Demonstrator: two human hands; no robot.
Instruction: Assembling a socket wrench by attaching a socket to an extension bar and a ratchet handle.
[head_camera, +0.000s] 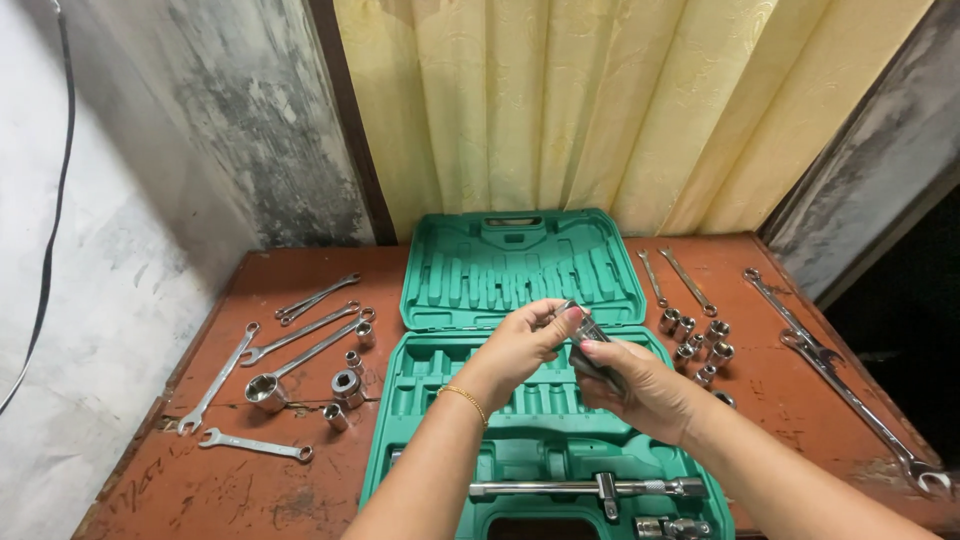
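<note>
An open green tool case (520, 265) lies on a worn red table (300, 490), its moulded slots mostly bare. Above the lower tray, my left hand (520, 345) and my right hand (640, 385) meet on a shiny metal socket piece (585, 335). My right hand grips its lower part while my left fingertips pinch its top end. A gold bracelet (465, 398) circles my left wrist. A chrome sliding bar handle (590, 487) rests in the tray near the front.
Several spanners (300, 335) and loose sockets (345, 385) lie left of the case. More sockets (695, 340) and long wrenches (830, 370) lie to the right. A yellow curtain (600, 100) hangs behind, between stained walls.
</note>
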